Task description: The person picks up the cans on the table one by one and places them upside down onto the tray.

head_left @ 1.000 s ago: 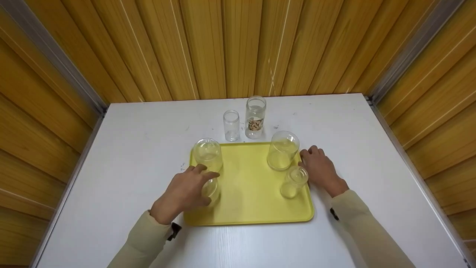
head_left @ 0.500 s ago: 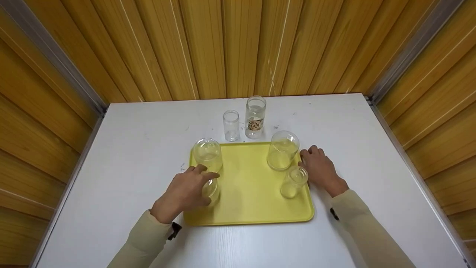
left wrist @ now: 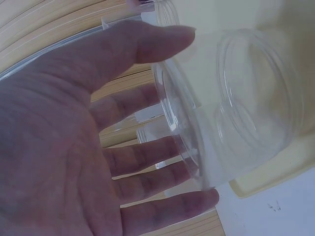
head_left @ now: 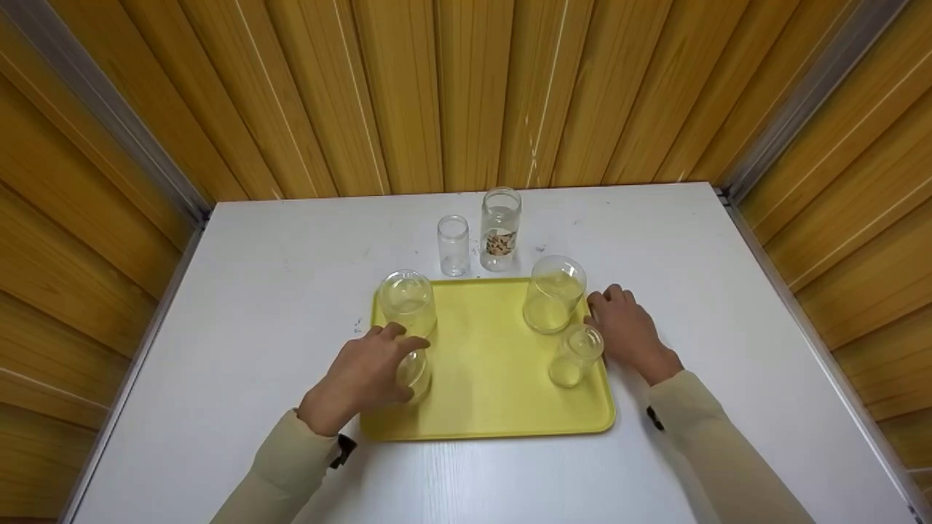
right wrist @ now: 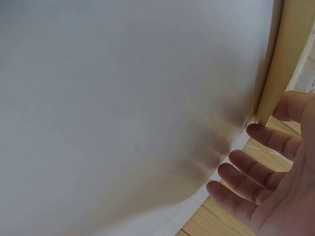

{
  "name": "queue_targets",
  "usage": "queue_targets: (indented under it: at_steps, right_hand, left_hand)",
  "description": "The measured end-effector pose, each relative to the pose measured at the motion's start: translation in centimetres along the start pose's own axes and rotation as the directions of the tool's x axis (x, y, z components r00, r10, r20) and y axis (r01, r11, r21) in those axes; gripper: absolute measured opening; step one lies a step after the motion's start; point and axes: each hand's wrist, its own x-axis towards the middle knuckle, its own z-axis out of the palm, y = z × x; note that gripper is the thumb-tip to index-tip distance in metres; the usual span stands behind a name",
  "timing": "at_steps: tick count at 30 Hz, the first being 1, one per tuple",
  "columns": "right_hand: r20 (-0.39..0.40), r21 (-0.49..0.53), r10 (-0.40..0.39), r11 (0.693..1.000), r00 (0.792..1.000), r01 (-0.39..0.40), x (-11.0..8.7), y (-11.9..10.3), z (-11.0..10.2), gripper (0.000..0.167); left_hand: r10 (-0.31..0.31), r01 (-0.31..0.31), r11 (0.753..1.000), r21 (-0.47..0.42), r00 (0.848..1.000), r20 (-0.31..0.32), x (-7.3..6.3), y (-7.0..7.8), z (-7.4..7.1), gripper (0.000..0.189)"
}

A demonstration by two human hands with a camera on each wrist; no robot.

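My left hand (head_left: 364, 375) grips a clear jar (head_left: 415, 375) at the front left of a yellow tray (head_left: 484, 364). In the left wrist view, thumb and fingers go round the jar's closed end, and its ringed mouth (left wrist: 261, 93) points away from the palm. Just behind it stands a wider clear jar (head_left: 408, 302), bottom up. At the tray's right edge my right hand (head_left: 626, 331) pinches the rim (right wrist: 283, 59), thumb on one side and forefinger on the other. Beside that hand, a large clear jar (head_left: 555, 295) and a smaller clear jar (head_left: 575, 355) stand on the tray.
Behind the tray, a narrow clear glass (head_left: 453, 247) and a taller clear jar with a patterned label (head_left: 500, 229) stand on the white table (head_left: 291, 276). Wood-look panel walls (head_left: 466, 94) close off the back and both sides.
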Motion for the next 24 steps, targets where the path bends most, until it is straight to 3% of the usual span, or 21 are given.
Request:
queue_targets:
  at_steps: [15, 24]
  right_hand:
    - [0.014, 0.002, 0.014, 1.0, 1.0, -0.014, 0.16, 0.17, 0.24, 0.032]
    - [0.007, -0.009, 0.003, 1.0, 1.0, -0.003, 0.1, 0.33, 0.38, 0.032]
  left_hand:
    - [-0.021, 0.021, 1.0, -0.003, 0.999, 0.033, 0.07, 0.13, 0.48, 0.064]
    - [-0.001, 0.001, 1.0, -0.004, 1.0, 0.015, -0.09, -0.06, 0.95, 0.064]
